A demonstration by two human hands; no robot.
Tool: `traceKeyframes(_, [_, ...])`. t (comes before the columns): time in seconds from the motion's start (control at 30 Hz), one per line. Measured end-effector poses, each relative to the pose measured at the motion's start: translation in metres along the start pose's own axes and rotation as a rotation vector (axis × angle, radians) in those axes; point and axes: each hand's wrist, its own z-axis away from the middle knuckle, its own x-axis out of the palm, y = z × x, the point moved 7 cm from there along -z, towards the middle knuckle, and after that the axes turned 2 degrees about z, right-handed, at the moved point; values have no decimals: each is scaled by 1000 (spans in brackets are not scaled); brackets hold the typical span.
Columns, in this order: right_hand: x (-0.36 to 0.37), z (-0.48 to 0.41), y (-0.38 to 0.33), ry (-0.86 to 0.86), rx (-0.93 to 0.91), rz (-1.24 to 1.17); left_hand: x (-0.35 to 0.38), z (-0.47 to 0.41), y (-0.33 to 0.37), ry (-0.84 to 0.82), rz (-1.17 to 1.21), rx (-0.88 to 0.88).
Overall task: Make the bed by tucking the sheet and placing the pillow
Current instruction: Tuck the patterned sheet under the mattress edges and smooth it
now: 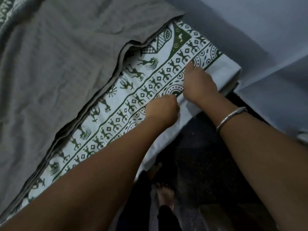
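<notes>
A white sheet (146, 75) printed with green figures and circles covers the bed's near edge and corner. A grey blanket (55, 64) lies over most of the bed, its folded edge running diagonally beside the printed band. My left hand (164, 108) is curled at the mattress edge, fingers closed on the sheet's border. My right hand (199, 84), with a silver bangle (230, 118) on the wrist, presses on the sheet near the corner, fingers bent down into the fabric. No pillow is in view.
A pale blue wall (266, 39) runs close along the bed's right end. The dark floor (208, 164) lies below the mattress edge, with my bare foot (165, 195) on it. A patterned cloth (6, 10) shows at the top left.
</notes>
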Motion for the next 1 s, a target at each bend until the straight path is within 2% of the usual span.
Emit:
traceKeyframes(0.13, [-5,-9,1,-147,-68,0,-6,-12,23,-115,-50,275])
traceKeyframes(0.2, [-13,-16,10,-248,-39,74,-15,-23,28,-164,5,345])
traceKeyframes(0.27, [-20,-26,17,-311,-5,121,-31,-37,27,-142,84,364])
traceKeyframes(0.33, [-32,-37,24,-287,35,95,-52,-52,26,-37,139,363])
traceKeyframes(0.43, [-53,-55,27,-97,54,42,-79,-79,15,113,77,309])
traceKeyframes(0.53, [-56,-72,11,-30,-33,49,-105,-104,-11,252,-6,184])
traceKeyframes(0.67, [-59,-97,-27,55,-201,55,-121,-122,-46,298,-32,30])
traceKeyframes(0.8, [-55,-125,-61,-61,-279,110,-123,-134,-80,206,34,-101])
traceKeyframes(1.0, [-47,-152,-82,-352,-184,284,-117,-140,-118,131,248,-239])
